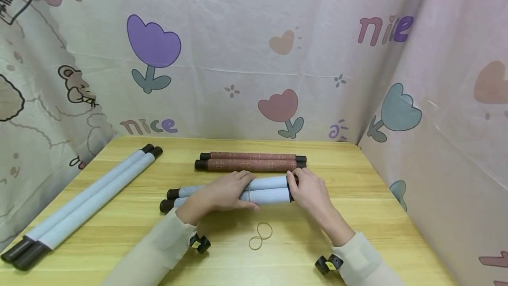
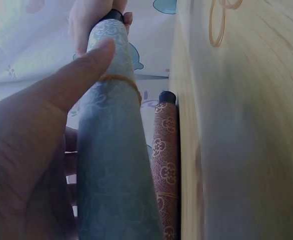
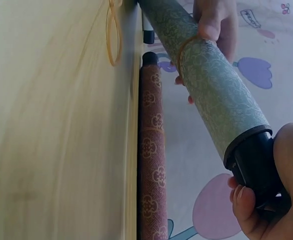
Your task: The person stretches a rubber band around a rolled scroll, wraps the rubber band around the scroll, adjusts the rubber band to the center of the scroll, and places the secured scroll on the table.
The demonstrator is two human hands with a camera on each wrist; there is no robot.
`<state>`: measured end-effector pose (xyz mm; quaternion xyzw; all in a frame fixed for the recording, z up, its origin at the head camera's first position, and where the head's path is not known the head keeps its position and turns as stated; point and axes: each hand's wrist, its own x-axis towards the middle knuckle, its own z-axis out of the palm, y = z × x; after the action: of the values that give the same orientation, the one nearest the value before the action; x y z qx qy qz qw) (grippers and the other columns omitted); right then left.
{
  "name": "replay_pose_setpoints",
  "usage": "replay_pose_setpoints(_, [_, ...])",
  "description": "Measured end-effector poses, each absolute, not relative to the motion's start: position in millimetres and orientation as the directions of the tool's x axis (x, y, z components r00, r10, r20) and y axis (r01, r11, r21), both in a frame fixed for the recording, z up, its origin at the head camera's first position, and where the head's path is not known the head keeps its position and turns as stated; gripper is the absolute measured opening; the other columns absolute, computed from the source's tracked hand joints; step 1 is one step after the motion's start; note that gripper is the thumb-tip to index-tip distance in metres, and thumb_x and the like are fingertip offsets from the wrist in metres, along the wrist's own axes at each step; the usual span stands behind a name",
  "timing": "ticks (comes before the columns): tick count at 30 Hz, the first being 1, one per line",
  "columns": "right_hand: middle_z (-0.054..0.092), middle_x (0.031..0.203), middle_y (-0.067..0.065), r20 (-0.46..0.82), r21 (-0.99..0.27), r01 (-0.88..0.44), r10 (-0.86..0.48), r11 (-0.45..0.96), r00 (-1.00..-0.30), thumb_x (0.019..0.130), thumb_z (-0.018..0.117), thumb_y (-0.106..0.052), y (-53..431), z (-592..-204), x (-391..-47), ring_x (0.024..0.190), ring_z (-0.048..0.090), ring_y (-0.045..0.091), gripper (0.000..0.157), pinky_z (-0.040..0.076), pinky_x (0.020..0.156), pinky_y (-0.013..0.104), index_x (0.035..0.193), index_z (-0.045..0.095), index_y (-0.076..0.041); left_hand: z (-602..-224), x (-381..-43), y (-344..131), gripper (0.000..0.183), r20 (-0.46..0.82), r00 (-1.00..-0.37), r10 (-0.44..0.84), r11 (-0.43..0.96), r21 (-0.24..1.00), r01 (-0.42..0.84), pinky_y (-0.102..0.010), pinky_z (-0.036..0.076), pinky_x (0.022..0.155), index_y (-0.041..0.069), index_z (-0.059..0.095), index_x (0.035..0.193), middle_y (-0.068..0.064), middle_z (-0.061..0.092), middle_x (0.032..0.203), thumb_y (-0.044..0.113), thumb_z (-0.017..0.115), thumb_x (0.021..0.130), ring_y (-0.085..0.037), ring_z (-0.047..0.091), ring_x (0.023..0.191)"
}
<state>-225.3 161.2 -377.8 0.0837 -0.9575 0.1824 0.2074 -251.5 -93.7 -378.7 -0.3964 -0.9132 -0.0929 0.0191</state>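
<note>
A pair of light blue patterned scrolls [image 1: 270, 196] with black end knobs lies side by side across the middle, held above the table. A rubber band [image 1: 248, 194] loops round both near their middle. My left hand [image 1: 222, 192] grips the pair just left of that band, its thumb along the near scroll in the left wrist view. At the right end, my right hand [image 1: 313, 192] holds the black knobs [image 3: 256, 165] between thumb and fingers. On the table below lies a loose rubber band [image 1: 260, 236] twisted into a figure eight.
Two reddish-brown flowered scrolls [image 1: 254, 165] lie together behind the hands, with a band round them in the wrist views. At the left, two longer pale blue scrolls [image 1: 95, 197] lie diagonally on the wooden table [image 1: 357, 180]. Printed curtains [image 1: 222, 100] hang around the table.
</note>
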Motion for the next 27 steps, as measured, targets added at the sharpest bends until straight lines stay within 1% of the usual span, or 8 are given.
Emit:
replay_pose_setpoints(5, [0.065,0.09,0.007,0.442,-0.314,-0.242,-0.084,0.918,-0.893,0.101,0.048,-0.033,159.7,-376.9,-225.3,0.084,0.064,0.033,0.034,0.047,0.07,0.053,0.095,0.069,-0.007,-376.9,-251.0,-92.6,0.083,0.097,-0.694,0.713,0.674,0.176,0.717,-0.043,0.041,0.103,0.001,0.045,0.142,-0.012,0.051,0.137,0.06,0.065,0.086,-0.028,0.051,0.122])
replay_pose_setpoints(10, [0.065,0.09,0.007,0.428,-0.322,-0.239,-0.085,0.916,-0.9,0.102,0.047,-0.034,161.4,-376.2,-227.1,0.085,0.065,0.034,0.036,0.047,0.071,0.054,0.097,0.069,-0.007,-373.0,-252.3,-94.9,0.081,0.084,-0.701,0.708,0.674,0.215,0.707,-0.043,0.043,0.101,0.0,0.047,0.14,-0.013,0.054,0.133,0.054,0.071,0.084,-0.028,0.053,0.118])
replay_pose_setpoints(16, [0.067,0.092,0.01,0.431,-0.332,-0.236,-0.076,0.913,-0.899,0.101,0.05,-0.033,166.3,-375.2,-229.6,0.086,0.065,0.035,0.034,0.048,0.073,0.053,0.097,0.069,-0.006,-373.4,-255.4,-101.3,0.079,0.041,-0.738,0.673,0.711,0.236,0.662,-0.039,0.046,0.094,0.005,0.051,0.137,-0.005,0.057,0.125,0.057,0.073,0.081,-0.019,0.054,0.108])
replay_pose_setpoints(19, [0.067,0.091,0.011,0.437,-0.323,-0.239,-0.079,0.916,-0.896,0.101,0.05,-0.032,167.4,-375.8,-229.5,0.085,0.065,0.035,0.033,0.049,0.072,0.053,0.096,0.07,-0.006,-374.4,-256.2,-102.4,0.078,0.027,-0.741,0.671,0.714,0.243,0.656,-0.038,0.047,0.091,0.007,0.051,0.138,-0.003,0.057,0.123,0.057,0.072,0.081,-0.017,0.054,0.104])
replay_pose_setpoints(22, [0.066,0.09,0.011,0.445,-0.314,-0.246,-0.087,0.917,-0.892,0.101,0.05,-0.032,166.7,-376.5,-228.0,0.082,0.065,0.036,0.033,0.048,0.07,0.053,0.095,0.069,-0.006,-375.6,-255.8,-101.2,0.085,0.037,-0.731,0.681,0.704,0.238,0.669,-0.038,0.047,0.093,0.005,0.047,0.14,-0.005,0.056,0.127,0.061,0.07,0.08,-0.017,0.054,0.107])
replay_pose_setpoints(25, [0.065,0.088,0.01,0.456,-0.302,-0.247,-0.088,0.921,-0.886,0.101,0.049,-0.032,165.5,-377.7,-227.2,0.079,0.065,0.036,0.033,0.048,0.068,0.053,0.095,0.069,-0.006,-377.6,-255.1,-98.0,0.096,0.076,-0.711,0.699,0.682,0.227,0.695,-0.04,0.045,0.099,0.004,0.042,0.145,-0.008,0.053,0.135,0.069,0.065,0.079,-0.021,0.053,0.116])
replay_pose_setpoints(27, [0.064,0.086,0.009,0.466,-0.292,-0.251,-0.092,0.923,-0.88,0.101,0.049,-0.031,164.8,-378.3,-226.8,0.078,0.064,0.036,0.033,0.048,0.066,0.053,0.093,0.068,-0.006,-379.5,-255.0,-95.5,0.099,0.102,-0.693,0.713,0.667,0.207,0.716,-0.04,0.043,0.101,0.004,0.039,0.147,-0.009,0.051,0.138,0.073,0.062,0.079,-0.023,0.052,0.121])
